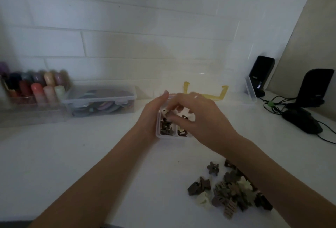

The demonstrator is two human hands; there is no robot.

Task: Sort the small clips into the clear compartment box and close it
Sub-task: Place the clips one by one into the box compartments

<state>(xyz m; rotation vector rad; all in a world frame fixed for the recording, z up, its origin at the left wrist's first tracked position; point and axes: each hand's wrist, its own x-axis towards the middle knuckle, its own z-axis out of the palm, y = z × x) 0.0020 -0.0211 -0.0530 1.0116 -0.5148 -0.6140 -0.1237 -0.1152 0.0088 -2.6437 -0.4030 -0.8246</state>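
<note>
A small clear compartment box [168, 136] stands open in the middle of the white desk, with brown clips in its near-left cell and dark and cream ones beside them. My left hand [152, 114] grips the box's left side, thumb up along the rim. My right hand [196, 116] hovers over the box with its fingers bent down into it; whether they pinch a cream clip is blurred. A pile of loose clips [231, 189], brown, olive and cream, lies on the desk at the near right, partly under my right forearm.
A clear latched box of coloured hair ties [101, 100] sits at the back left next to a clear tray of coloured rolls [34, 89]. A yellow-edged clear lid [205, 89] stands behind the box. Black stands, a mouse [301, 122] and cables lie at the right.
</note>
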